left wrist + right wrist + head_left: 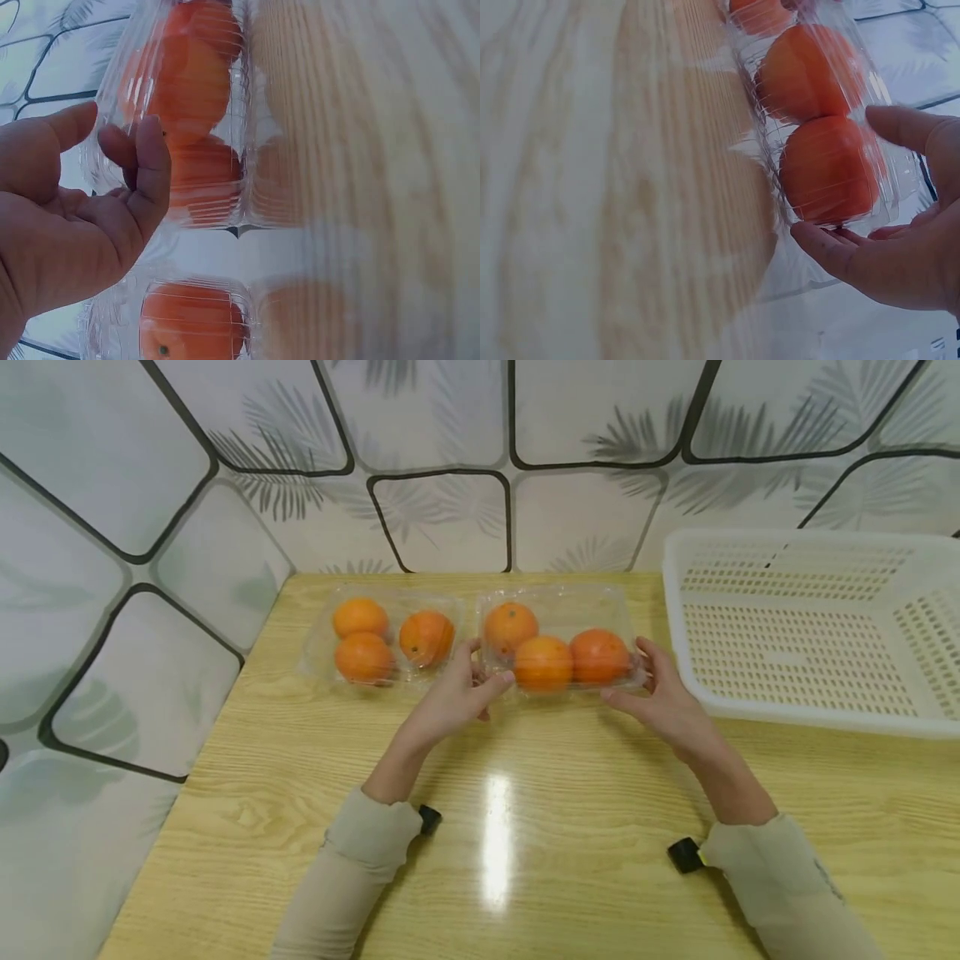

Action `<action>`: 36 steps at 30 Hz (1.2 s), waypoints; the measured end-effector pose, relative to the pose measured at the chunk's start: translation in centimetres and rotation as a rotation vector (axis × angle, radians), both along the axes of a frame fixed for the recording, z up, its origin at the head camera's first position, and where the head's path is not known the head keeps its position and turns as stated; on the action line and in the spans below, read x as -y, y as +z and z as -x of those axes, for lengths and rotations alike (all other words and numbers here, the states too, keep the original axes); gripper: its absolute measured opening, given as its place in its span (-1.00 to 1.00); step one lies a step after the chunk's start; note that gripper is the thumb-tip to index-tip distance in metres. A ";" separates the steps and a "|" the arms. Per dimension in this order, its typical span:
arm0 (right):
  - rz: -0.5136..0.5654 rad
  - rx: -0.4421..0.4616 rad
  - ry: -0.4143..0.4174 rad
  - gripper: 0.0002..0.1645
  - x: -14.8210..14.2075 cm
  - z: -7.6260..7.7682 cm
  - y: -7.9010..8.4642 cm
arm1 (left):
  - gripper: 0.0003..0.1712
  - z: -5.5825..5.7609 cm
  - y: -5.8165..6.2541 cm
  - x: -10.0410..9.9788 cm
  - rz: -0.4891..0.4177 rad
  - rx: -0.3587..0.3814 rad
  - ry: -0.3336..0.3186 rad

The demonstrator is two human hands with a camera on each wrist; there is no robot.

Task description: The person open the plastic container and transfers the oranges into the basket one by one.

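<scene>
Two clear plastic clamshell boxes lie side by side on the table in the head view. The right box (pixel 577 607) holds three oranges (pixel 543 664), and the left box (pixel 408 600) holds three more oranges (pixel 363 657). My left hand (pixel 457 692) is at the right box's left end, beside the gap between the boxes, thumb and fingers apart. Around the right box's other end, my right hand (pixel 667 697) has its thumb and fingers spread at the near corner. In the right wrist view its fingertips (pixel 810 234) meet the box's end. Some fingers are hidden.
A white perforated plastic basket (pixel 795 706) stands on the right, close to my right hand. Behind the boxes rises a wall (pixel 442 527) with a leaf pattern and dark lines. The wooden table (pixel 570 777) stretches toward me.
</scene>
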State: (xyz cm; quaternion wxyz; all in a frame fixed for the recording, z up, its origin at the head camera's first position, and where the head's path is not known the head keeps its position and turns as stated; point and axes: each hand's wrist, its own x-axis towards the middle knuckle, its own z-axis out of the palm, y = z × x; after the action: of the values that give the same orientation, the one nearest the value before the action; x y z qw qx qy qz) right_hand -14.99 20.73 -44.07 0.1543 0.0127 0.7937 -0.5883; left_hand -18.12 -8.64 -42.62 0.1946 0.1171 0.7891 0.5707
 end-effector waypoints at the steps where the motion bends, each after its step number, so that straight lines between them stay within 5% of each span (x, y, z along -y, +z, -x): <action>1: -0.008 0.006 -0.002 0.27 0.1 0.0 0.1 | -0.06 0.0 0.1 0.1 -0.015 0.016 0.004; 8: -0.028 0.020 -0.027 0.13 0.5 -0.1 0.5 | -0.41 0.3 0.4 0.0 -0.113 0.159 0.068; 20: 0.018 0.016 -0.042 0.11 0.9 -0.4 0.7 | -0.50 0.0 0.7 -0.1 -0.096 0.135 0.011; 29: 0.013 0.029 -0.062 0.10 1.1 -0.2 0.7 | -0.30 0.1 0.6 0.6 -0.136 0.165 -0.023; 36: 0.004 0.032 -0.068 0.11 1.3 -0.3 0.9 | -0.12 0.0 0.7 0.6 -0.141 0.210 0.010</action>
State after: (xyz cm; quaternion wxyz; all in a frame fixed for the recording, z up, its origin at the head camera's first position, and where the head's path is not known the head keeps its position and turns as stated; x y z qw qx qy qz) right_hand -14.69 19.46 -43.17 0.1472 0.0487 0.7890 -0.5945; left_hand -18.12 -9.24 -41.97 0.2646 0.0663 0.7228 0.6349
